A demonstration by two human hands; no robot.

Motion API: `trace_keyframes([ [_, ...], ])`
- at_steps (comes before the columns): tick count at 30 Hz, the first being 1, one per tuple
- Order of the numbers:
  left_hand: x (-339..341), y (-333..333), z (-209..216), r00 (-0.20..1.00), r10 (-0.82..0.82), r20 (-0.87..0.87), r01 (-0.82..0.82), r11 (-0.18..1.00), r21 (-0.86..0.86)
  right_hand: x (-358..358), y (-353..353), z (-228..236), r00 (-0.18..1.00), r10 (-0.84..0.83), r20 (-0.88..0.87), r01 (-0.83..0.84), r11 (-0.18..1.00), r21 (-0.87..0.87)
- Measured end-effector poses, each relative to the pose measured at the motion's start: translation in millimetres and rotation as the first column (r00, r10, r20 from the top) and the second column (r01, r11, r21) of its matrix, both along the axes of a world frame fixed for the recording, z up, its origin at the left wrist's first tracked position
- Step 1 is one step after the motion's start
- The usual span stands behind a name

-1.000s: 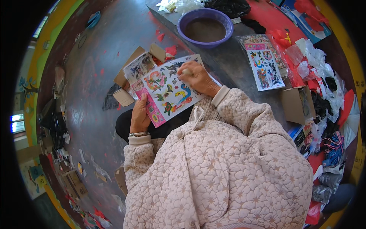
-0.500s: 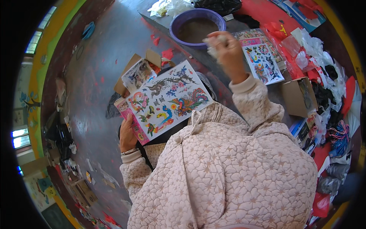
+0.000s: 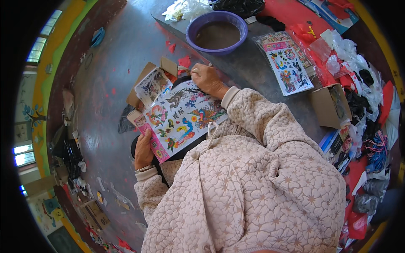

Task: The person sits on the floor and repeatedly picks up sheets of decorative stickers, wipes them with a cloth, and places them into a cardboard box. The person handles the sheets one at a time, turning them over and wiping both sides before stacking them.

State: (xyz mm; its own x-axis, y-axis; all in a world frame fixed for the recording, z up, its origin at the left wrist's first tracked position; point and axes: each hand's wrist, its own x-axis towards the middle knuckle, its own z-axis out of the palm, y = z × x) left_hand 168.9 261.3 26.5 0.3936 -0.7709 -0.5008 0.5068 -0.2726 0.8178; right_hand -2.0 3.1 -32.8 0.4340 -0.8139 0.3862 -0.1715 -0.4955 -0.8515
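A white sheet of colourful tattoo-style pictures with a pink printed border lies tilted over my lap. My left hand pinches its lower left edge at the pink strip, thumb on top. Over the sheet's upper right corner, my right hand is closed around a small whitish wad, mostly hidden by the fingers. Just beyond the sheet, an open cardboard box holds a darker, smeared-looking picture sheet.
A purple basin of murky water stands ahead. To its right lies a stack of similar picture sheets. Farther right are a small open carton and heaps of plastic bags. Red scraps lie on the grey floor.
My right hand has come left and down from beside the basin to the sheet's upper right corner, the wad still in it. The sheet has shifted slightly; my left hand keeps its hold.
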Motion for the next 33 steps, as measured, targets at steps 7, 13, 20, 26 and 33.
trace_keyframes([
  [7,-7.5,-1.7,7.0,0.997,0.04,0.06,-0.038,0.998,-0.04,-79.3,-38.2,-18.3,0.972,-0.227,-0.055,0.233,0.929,0.286],
  [13,-12.5,-36.3,4.6,0.998,-0.057,0.029,0.058,0.998,-0.038,-109.3,-52.2,85.8,0.894,-0.33,0.303,0.212,0.907,0.363],
  [20,-43.0,-83.0,3.3,0.942,-0.333,0.051,0.337,0.929,-0.155,-11.6,57.0,109.1,0.883,0.461,0.088,-0.448,0.883,-0.141],
  [26,-41.4,-73.2,0.8,0.877,-0.333,0.348,0.389,0.916,-0.103,44.9,68.6,71.3,0.848,0.491,-0.2,-0.529,0.815,-0.239],
  [33,-21.3,-65.6,-8.1,0.995,-0.069,-0.069,0.049,0.964,-0.261,11.1,-19.4,104.6,0.742,0.096,0.663,-0.559,0.634,0.534],
])
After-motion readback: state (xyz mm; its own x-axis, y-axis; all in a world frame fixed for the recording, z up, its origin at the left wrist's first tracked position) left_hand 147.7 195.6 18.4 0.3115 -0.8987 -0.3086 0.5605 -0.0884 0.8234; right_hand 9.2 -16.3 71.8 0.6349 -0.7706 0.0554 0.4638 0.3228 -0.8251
